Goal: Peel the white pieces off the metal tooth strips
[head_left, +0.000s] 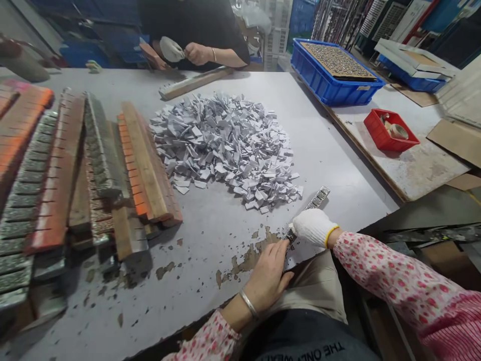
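Dark shirt (304, 333), cropped; left hand (267, 275) and gloved right hand (312, 227) partly hide patterned strip (318, 197), each grip's closure unclear

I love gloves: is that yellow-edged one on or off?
On: the white glove covers the right hand, ending at a yellow edge.

Wears white knit glove (313, 227) w/ yellow cuff trim (330, 235) on R hand (311, 226), silver bangle (248, 304) on L wrist (236, 312), pink-red berry-print sleeves (394, 273), dk grey garment (296, 331) w/ "THE ONLY" lettering (332, 348), beige trousers (321, 288).
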Action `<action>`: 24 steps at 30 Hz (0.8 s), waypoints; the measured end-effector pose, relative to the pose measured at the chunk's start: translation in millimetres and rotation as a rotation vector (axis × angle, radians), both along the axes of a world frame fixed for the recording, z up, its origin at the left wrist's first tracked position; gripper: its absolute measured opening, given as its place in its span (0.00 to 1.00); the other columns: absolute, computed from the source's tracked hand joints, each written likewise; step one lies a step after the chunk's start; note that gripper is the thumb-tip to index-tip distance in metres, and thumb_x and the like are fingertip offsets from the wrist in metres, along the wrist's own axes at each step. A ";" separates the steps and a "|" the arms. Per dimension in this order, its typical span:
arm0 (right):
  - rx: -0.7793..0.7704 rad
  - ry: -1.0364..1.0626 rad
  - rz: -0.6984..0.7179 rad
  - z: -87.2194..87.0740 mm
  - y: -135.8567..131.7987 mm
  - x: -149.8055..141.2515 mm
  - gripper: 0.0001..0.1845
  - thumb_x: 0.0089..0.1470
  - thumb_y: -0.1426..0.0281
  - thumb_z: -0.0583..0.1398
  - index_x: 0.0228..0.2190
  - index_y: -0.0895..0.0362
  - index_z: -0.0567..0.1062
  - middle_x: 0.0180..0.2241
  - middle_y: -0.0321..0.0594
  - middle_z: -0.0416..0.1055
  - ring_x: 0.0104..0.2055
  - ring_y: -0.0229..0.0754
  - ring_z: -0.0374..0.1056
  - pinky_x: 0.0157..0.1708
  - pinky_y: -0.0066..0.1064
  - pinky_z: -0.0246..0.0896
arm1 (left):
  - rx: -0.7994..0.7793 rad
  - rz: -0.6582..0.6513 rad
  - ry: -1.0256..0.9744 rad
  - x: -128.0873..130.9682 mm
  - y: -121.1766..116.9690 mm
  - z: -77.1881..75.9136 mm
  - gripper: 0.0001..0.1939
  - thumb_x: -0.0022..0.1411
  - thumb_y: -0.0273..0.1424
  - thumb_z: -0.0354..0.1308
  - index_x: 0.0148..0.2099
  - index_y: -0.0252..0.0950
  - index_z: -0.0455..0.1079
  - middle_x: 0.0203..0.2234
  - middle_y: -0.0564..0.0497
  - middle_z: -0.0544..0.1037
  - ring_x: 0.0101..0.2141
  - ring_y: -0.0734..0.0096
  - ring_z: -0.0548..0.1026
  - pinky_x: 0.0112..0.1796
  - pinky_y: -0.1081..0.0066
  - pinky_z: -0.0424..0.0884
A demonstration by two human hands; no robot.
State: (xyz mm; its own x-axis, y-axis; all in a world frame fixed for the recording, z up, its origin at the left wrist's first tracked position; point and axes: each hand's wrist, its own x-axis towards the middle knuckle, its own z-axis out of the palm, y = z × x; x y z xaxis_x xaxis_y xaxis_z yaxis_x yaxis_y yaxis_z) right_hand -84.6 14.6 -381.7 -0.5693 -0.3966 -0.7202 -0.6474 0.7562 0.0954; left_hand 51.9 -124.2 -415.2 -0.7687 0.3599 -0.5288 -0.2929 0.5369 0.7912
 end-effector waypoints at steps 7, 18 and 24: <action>0.013 -0.035 -0.010 6.2 -14.9 10.7 0.14 0.57 0.74 0.54 0.38 0.62 0.79 0.37 0.53 0.74 0.42 0.59 0.70 0.38 0.50 0.66 | -0.036 -0.029 0.040 -2.3 0.8 -3.6 0.35 0.58 0.35 0.49 0.66 0.43 0.44 0.65 0.57 0.53 0.65 0.73 0.49 0.75 0.56 0.51; -0.860 -0.111 -0.796 -34.3 39.0 19.0 0.25 0.64 0.56 0.45 0.26 0.61 0.65 0.23 0.42 0.66 0.24 0.37 0.64 0.27 0.28 0.58 | -0.080 0.034 0.118 -12.9 -1.4 -17.1 0.33 0.57 0.35 0.50 0.64 0.49 0.47 0.62 0.58 0.57 0.64 0.72 0.54 0.73 0.55 0.55; -1.276 -0.438 -0.938 -26.5 47.0 46.7 0.25 0.61 0.51 0.52 0.29 0.62 0.66 0.18 0.36 0.60 0.19 0.32 0.56 0.20 0.24 0.49 | -0.063 0.256 0.170 -33.5 -10.8 0.4 0.24 0.58 0.50 0.43 0.54 0.48 0.62 0.49 0.55 0.71 0.49 0.78 0.68 0.56 0.69 0.66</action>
State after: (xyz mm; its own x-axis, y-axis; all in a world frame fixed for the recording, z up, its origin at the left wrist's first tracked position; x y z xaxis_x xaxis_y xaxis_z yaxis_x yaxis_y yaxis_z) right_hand -37.8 61.5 -408.2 -0.7918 -0.4787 -0.3794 0.2468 0.3176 -0.9156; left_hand 18.4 -135.0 -414.7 -0.9095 0.1137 -0.3999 -0.2910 0.5127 0.8078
